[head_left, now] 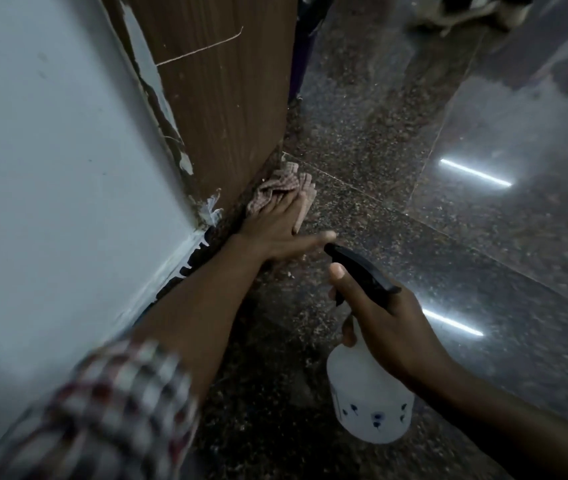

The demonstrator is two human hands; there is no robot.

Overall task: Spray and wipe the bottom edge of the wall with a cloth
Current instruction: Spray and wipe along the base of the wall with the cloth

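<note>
My left hand (280, 228) lies flat on a checked pinkish cloth (277, 185), pressing it where the dark skirting meets the floor below a brown wooden panel (227, 98). The fingers are spread over the cloth, which bunches beyond them. My right hand (389, 323) grips the neck of a white spray bottle (369, 403) with a black trigger head (362, 268); its nozzle points toward my left hand. The bottle hangs upright a little above the floor. The pale blue wall (50, 168) runs along the left, its bottom edge (185, 261) chipped and dark.
Dark speckled granite floor (396, 220) fills the right side, glossy, with two reflected strip lights. Paint peels along the seam between wall and wooden panel. A dark object and some pale cloth lie at the top, far from the hands.
</note>
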